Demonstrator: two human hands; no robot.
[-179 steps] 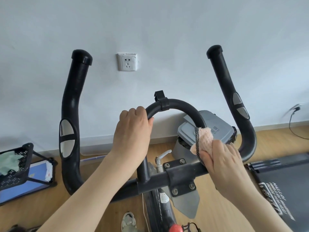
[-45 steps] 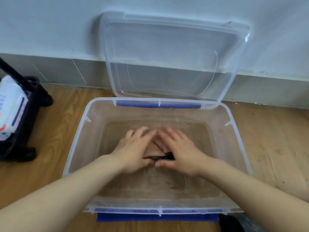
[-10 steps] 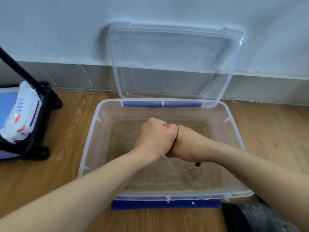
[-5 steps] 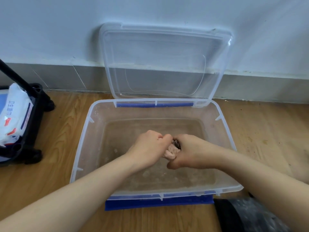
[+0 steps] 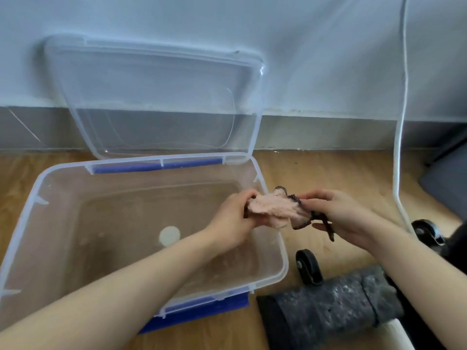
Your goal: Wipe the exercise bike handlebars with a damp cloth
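Note:
A wet pink cloth (image 5: 275, 210) with a black mesh edge is stretched between both my hands above the right rim of a clear plastic tub (image 5: 20, 231). My left hand (image 5: 235, 221) grips its left end over the water. My right hand (image 5: 338, 213) pinches its right end and the black mesh strip, just outside the tub. The tub holds shallow cloudy water. The exercise bike handlebars are out of view.
The tub's clear lid (image 5: 156, 97) leans against the wall behind it. A black caster wheel (image 5: 308, 269) and a grey foam roller (image 5: 333, 309) lie on the wooden floor at the right. A white cable (image 5: 399, 122) hangs down the wall.
The hands have lifted the cloth out of the water and moved right, to the tub's right rim. The cloth, bunched between both fists before, is now spread between the hands.

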